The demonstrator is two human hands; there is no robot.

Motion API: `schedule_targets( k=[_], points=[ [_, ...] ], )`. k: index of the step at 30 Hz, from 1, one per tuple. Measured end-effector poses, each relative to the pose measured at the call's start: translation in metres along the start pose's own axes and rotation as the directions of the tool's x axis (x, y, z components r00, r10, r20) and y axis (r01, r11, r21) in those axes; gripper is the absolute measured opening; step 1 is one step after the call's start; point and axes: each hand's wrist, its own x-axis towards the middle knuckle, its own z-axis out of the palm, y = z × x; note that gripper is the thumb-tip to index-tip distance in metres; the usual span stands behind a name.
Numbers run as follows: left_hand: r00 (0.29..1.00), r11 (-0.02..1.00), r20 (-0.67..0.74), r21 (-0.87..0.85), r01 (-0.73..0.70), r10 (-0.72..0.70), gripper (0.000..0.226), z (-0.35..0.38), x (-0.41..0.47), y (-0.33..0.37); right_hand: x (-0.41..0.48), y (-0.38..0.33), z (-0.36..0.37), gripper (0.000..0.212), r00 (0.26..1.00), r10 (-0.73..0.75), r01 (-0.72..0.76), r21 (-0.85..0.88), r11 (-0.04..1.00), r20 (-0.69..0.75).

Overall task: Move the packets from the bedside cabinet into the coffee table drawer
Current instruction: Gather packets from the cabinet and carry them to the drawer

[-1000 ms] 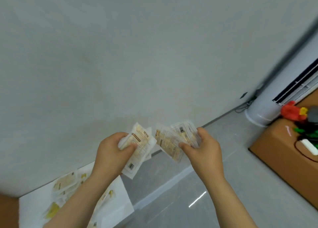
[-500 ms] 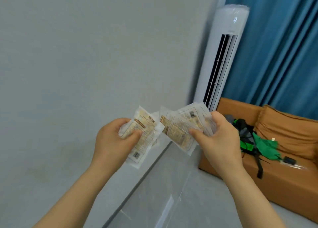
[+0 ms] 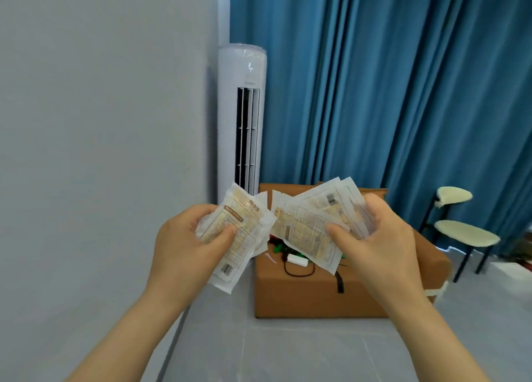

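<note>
1. We face a grey wall point(image 3: 100, 122) filling the view from 9 o'clock and a blue curtain point(image 3: 388, 93) from 1 to 3 o'clock. Neither the bedside cabinet nor the coffee table drawer is in sight, so we judge this to be the carrying stage.
2. A white tower air conditioner point(image 3: 241, 122) stands at 12 o'clock in the corner.
3. A brown sofa point(image 3: 302, 292) sits at 5 o'clock with small clutter on its seat; a pale-seated chair point(image 3: 466, 234) is at 3 o'clock.
4. Our left hand point(image 3: 184, 249), at 8 o'clock, pinches a small stack of packets point(image 3: 243, 252), thumb on top and fingers curled behind, likely so none slide out in transit.
5. Our right hand point(image 3: 383, 237), at 4 o'clock, grips a fanned bunch of packets point(image 3: 305, 229) the same way.
6. The two bunches are held up at chest level, just beside each other, edges close but apart. Splitting the load probably keeps each grip secure.
</note>
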Motion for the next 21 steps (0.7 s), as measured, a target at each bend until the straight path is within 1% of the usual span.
schedule_targets(
  k=[4, 6, 10, 17, 21],
  points=[
    [0.993, 0.998, 0.112, -0.060, -0.016, 0.022, 0.016, 0.054, 0.030, -0.011, 0.013, 0.028, -0.019, 0.024, 0.995, 0.050, -0.058, -0.097, 0.994, -0.089],
    [0.984, 0.994, 0.170, -0.108, -0.028, 0.046, 0.020, 0.087, 0.041, -0.012, 0.019, 0.047, -0.031, 0.024, 0.989, 0.069, -0.087, -0.137, 0.987, -0.129],
    [0.957, 0.985, 0.275, -0.166, -0.050, 0.095, 0.021, 0.157, 0.058, -0.010, 0.035, 0.090, -0.060, 0.022, 0.973, 0.109, -0.147, -0.178, 0.973, -0.205],
    [0.899, 0.963, 0.400, -0.259, -0.077, 0.179, 0.017, 0.296, 0.085, 0.014, 0.074, 0.170, -0.129, 0.021, 0.926, 0.129, -0.232, -0.264, 0.936, -0.354],
    [0.873, 0.947, 0.435, -0.309, -0.086, 0.221, 0.020, 0.375, 0.098, 0.034, 0.099, 0.215, -0.171, 0.029, 0.904, 0.139, -0.272, -0.293, 0.917, -0.404]
  ],
)
